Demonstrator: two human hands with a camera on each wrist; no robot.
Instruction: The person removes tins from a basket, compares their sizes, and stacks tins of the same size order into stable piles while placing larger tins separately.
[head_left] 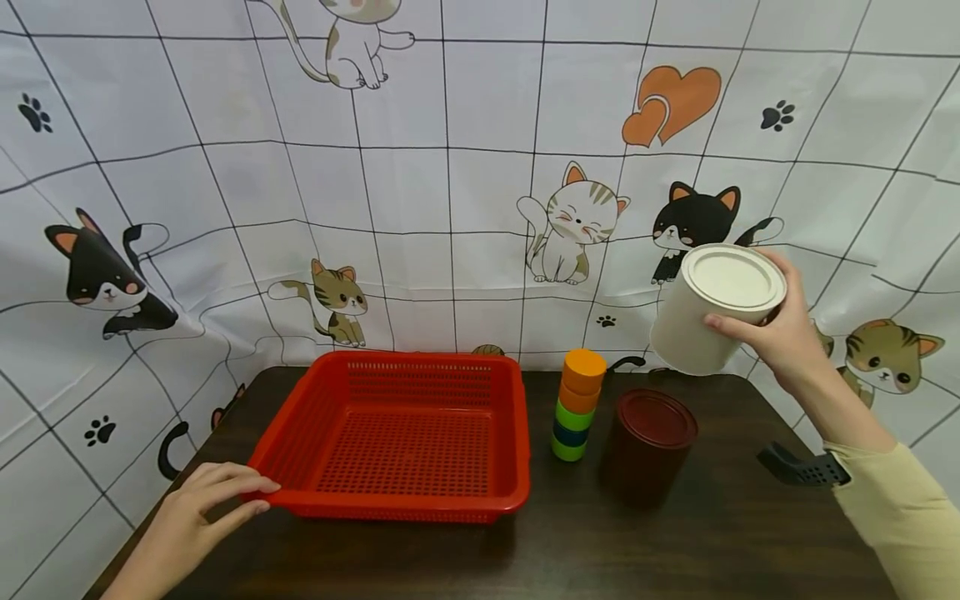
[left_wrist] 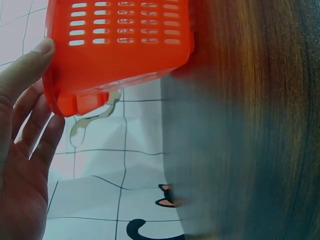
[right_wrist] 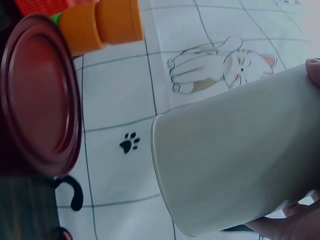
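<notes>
Right hand (head_left: 780,333) grips a tilted white canister (head_left: 712,307) in the air at three o'clock, left hand's (head_left: 198,508) straight fingers touch the red basket (head_left: 397,437); a loosened grip could drop it onto the dark red canister (head_left: 648,446).

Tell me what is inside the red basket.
The red basket shows only its own perforated floor and walls; nothing lies in it. The left hand touches its near corner. The table under it is covered.
</notes>
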